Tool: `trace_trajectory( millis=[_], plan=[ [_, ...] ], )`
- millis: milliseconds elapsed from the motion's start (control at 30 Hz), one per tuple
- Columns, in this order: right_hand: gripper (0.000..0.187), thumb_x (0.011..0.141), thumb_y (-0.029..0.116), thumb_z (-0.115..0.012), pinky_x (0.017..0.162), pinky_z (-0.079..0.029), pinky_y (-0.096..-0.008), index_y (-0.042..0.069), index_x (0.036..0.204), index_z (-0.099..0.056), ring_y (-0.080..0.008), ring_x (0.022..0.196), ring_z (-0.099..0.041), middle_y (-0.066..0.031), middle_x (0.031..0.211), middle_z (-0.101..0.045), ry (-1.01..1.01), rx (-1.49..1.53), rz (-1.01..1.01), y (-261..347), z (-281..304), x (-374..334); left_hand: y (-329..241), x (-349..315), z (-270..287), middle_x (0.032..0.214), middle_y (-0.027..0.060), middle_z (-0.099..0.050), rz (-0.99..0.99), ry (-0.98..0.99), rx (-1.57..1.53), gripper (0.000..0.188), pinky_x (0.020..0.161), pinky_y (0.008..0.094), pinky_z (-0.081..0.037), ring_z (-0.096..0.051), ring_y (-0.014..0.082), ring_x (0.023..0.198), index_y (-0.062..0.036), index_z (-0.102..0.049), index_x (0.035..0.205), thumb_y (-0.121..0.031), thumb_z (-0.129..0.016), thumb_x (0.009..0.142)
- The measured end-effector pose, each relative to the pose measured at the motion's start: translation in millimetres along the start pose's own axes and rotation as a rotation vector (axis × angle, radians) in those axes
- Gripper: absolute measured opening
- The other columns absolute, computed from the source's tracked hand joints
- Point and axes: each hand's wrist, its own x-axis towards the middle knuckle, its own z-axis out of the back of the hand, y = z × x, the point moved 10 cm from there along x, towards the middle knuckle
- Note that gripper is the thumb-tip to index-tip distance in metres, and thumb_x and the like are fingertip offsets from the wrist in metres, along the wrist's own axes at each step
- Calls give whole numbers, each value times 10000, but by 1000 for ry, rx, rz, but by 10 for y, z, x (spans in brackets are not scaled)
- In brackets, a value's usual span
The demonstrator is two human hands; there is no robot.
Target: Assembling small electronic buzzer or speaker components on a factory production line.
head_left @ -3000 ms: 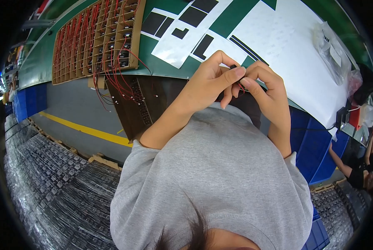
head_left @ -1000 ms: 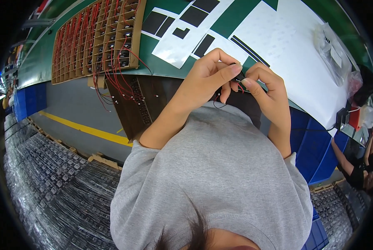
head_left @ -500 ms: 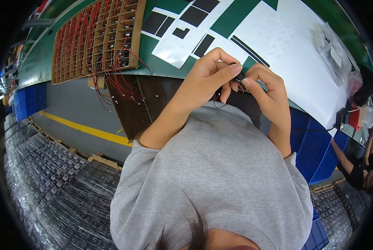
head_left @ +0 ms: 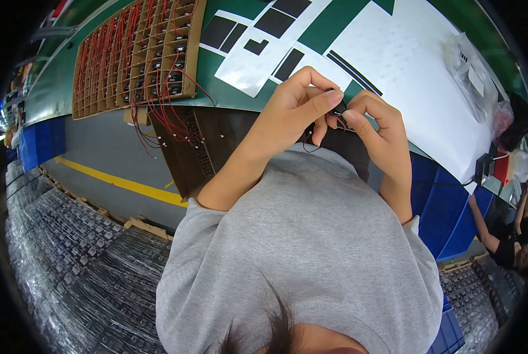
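My left hand (head_left: pixel 293 112) and my right hand (head_left: pixel 385 127) meet at the front edge of the green table (head_left: pixel 234 100). Between their fingertips is a small black part (head_left: pixel 338 108) with thin red and black wires. My left thumb and forefinger pinch its upper left side, while my right thumb and forefinger grip its lower right side by the wires. Fingers cover much of the part. A black wire (head_left: pixel 311 150) loops below my left fingers, in front of my grey shirt.
A divided cardboard tray (head_left: pixel 198 59) at left holds several black wired parts, red leads hanging over the table edge. White sheets (head_left: pixel 240 74) carry black adhesive pieces. Right are a clear plastic bag (head_left: pixel 473 79) and blue bins (head_left: pixel 432 206). Wrapped stacks (head_left: pixel 81 253) stand lower left; another person's arm (head_left: pixel 485 224) shows far right.
My hands hold nearly the same pose, with the red wire at my right fingertips slightly shifted. The other person at far right has moved a little.
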Motion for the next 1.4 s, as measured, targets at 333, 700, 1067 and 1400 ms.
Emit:
trace_trajectory(
  millis=[333, 700, 1067, 1400],
  plan=[
    [166, 768, 114, -593, 518, -340, -249, -6, 672, -532, -146, 564, -443, -60, 609, -483, -18, -26, 29, 36, 14, 9, -44, 26, 55, 638, 74, -542, -61, -46, 10, 208, 403, 185, -364, -505, 85, 467, -25, -431, 887, -163, -571, 819],
    [179, 752, 151, -607, 573, -346, -270, 12, 661, -540, -177, 568, -446, -61, 597, -488, 41, -53, 20, 129, -67, -1, -108, 46, 160, 690, 52, -541, -189, -169, 179, 286, 447, 178, -401, -497, 56, 524, -4, -415, 932, -146, -615, 784],
    [194, 756, 120, -616, 491, -311, -232, -14, 634, -547, -99, 529, -417, -32, 561, -483, -93, 33, -128, -78, 91, -11, -108, 36, 91, 639, 81, -546, -115, -81, 68, 212, 374, 177, -362, -480, 81, 419, -4, -430, 890, -141, -573, 814],
    [201, 762, 130, -616, 496, -304, -229, -19, 642, -553, -93, 531, -399, -22, 551, -461, -55, 105, -75, -24, 53, 4, -34, 13, 6, 604, 94, -534, -25, 18, -99, 196, 374, 176, -352, -473, 86, 391, -17, -457, 854, -201, -523, 851]
  ],
)
